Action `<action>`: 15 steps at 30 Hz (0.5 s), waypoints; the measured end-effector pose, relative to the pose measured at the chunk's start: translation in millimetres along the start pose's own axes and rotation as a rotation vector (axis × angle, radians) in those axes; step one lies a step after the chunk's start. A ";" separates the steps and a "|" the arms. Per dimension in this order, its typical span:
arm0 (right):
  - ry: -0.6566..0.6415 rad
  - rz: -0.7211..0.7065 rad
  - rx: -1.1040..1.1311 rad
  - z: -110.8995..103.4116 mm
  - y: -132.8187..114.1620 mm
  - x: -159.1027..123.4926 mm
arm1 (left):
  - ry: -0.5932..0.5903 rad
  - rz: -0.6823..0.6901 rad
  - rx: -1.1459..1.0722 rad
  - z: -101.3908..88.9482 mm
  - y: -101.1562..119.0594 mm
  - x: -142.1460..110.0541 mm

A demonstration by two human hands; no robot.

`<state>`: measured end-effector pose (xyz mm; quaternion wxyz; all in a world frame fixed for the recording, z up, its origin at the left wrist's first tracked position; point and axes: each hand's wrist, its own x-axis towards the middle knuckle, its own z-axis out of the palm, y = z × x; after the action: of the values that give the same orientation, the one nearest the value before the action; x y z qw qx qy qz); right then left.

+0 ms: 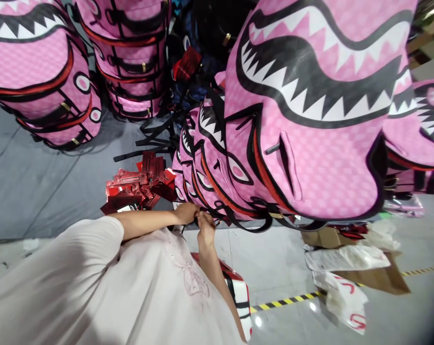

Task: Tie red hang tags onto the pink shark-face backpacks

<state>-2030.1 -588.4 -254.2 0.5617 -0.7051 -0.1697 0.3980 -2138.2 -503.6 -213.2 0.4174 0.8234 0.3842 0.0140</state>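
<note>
Both my hands meet at the lower edge of a stack of pink backpacks (220, 177) printed with shark mouths and eyes. My left hand (187, 213) is closed, its fingertips pinched together beside the straps of the lower bags. Just right of it, my right hand (206, 224) is closed too, fingertips almost touching the left ones. Whatever they pinch is small and dark, too small to name. A large pink backpack (332, 158) lies on top of the stack, its black strap (253, 229) hanging over the table edge. Left of my hands lies a pile of red tags (140, 184).
More pink backpacks are stacked at the far left (40, 72) and back (134, 62) of the grey-covered table (69, 177). Loose black straps (154, 139) lie beyond the tags. On the floor are plastic bags (346, 258), cardboard (378, 278) and striped tape (285, 302).
</note>
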 end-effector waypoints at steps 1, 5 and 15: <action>0.010 0.011 0.010 0.3 -0.1 -0.3 | 0.001 0.001 0.003 -0.3 -0.1 -0.4; -0.018 0.000 0.002 1.4 -0.8 -1.7 | 0.008 0.014 0.014 -1.5 -1.2 -0.6; -0.006 0.079 -0.005 -3.2 0.1 -1.6 | -0.009 0.054 0.030 -3.9 -0.7 -1.3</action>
<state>-2028.7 -591.6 -253.6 0.5433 -0.7115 -0.1446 0.4216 -2140.9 -501.6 -210.8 0.4063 0.8396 0.3601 0.0156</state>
